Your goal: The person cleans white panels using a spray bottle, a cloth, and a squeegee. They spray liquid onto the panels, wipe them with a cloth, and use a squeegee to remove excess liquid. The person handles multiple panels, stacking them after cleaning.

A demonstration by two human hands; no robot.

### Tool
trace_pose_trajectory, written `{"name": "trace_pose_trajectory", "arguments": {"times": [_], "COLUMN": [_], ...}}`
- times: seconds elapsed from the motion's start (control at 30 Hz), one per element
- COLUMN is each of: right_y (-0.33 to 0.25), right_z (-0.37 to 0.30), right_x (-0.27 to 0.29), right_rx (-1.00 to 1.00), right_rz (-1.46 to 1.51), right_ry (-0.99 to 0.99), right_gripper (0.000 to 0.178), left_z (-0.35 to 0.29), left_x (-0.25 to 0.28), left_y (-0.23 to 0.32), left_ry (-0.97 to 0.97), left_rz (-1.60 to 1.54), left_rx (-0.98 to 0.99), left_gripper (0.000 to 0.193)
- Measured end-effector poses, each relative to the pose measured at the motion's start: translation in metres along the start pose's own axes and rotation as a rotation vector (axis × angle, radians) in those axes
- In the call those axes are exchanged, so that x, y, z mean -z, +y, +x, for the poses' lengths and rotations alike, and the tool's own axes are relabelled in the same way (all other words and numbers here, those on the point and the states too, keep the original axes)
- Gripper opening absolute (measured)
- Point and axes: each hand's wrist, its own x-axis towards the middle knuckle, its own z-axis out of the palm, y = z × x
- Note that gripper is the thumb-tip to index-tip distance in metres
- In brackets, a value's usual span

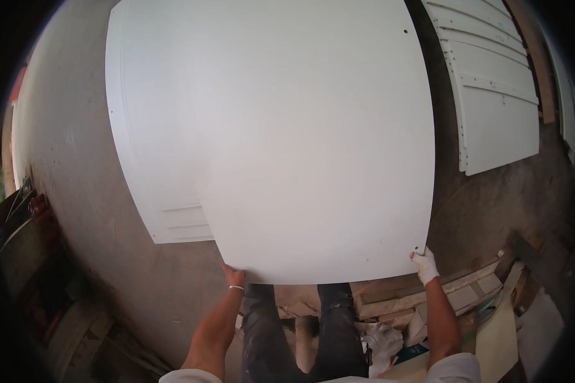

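A large white panel (313, 153) spreads out in front of me, with small dark holes near its right corners. At its near left corner my left hand (234, 276), bare and with a pale band on the wrist, grips the edge. My right hand (426, 265), in a white glove with bare fingertips, holds the near right corner beside a hole. The fingers beneath the panel are hidden. Partly under it, to the left, lies another white panel (153, 153) with slat-like ridges near its lower end.
More white panels with ridges and holes (499, 127) lie on the floor at the right. Boards and scraps (453, 300) are heaped at the near right, by a crumpled white bag (383, 345). Dark clutter (42, 274) stands at the left. Bare grey floor (77, 147) shows left of the panels.
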Motion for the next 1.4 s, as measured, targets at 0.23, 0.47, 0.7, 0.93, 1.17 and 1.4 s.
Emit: {"name": "trace_pose_trajectory", "arguments": {"times": [0.23,0.47,0.7,0.93,1.17,1.4], "right_y": [0.058,0.04,0.003,-0.033,-0.059,-0.107], "right_z": [-0.076,-0.136,-0.196,-0.254,-0.349,-0.462], "right_x": [-0.013,-0.043,-0.068,-0.084,-0.081,-0.115], "right_rx": [-0.006,-0.052,-0.111,-0.159,-0.073,0.135], "right_rz": [0.074,-0.015,-0.069,-0.22,-0.203,-0.516], "right_ry": [0.058,0.122,0.188,0.268,0.239,0.217], "right_gripper": [0.046,0.038,0.036,0.031,0.05,0.053], "left_z": [0.034,0.036,0.073,0.075,-0.089,-0.187], "left_x": [0.024,0.035,0.02,0.007,-0.027,-0.016], "left_y": [-0.016,0.052,0.045,0.011,0.066,0.136], "left_ry": [-0.075,-0.163,-0.316,-0.236,-0.442,-0.705], "left_rz": [0.053,0.132,0.362,0.311,0.231,0.034], "left_rx": [-0.036,0.35,0.164,-0.082,-0.241,-0.368], "left_gripper": [0.092,0.094,0.101,0.114,0.111,0.111]}}
